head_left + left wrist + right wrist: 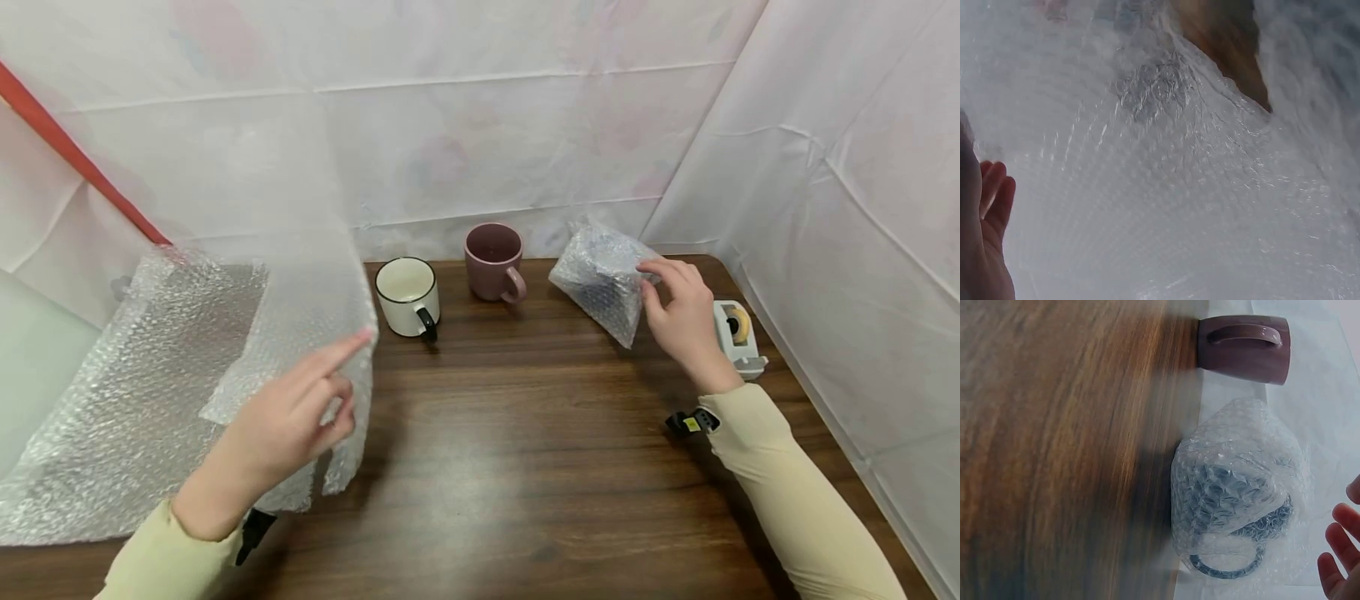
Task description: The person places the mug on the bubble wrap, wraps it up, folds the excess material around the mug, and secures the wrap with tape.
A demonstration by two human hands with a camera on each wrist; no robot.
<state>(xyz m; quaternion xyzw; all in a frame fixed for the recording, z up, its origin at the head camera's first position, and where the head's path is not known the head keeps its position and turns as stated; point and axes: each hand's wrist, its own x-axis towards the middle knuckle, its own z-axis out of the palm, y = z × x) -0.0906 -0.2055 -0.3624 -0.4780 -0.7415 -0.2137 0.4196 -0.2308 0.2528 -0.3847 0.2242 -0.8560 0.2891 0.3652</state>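
My left hand [296,417] reaches over the bubble wrap [172,392] at the left, its index finger stretched toward the edge of a raised, blurred flap. Its other fingers are loosely bent, with nothing seen between them. Bubble wrap [1147,206] fills most of the left wrist view. My right hand [682,312] hovers by a wrapped mug [600,279], fingers relaxed. In the right wrist view, a gap separates those fingertips [1341,547] from the package. Through its plastic show a dark mug [1225,494] and a round handle.
A white mug [407,296] with black rim and handle stands at the back, beside a mauve mug [492,262]. To the right is a white tape dispenser [738,337] with yellowish tape. White cloth [480,125] hangs behind the wooden table [487,467]; a red strip [82,158] slants down at left.
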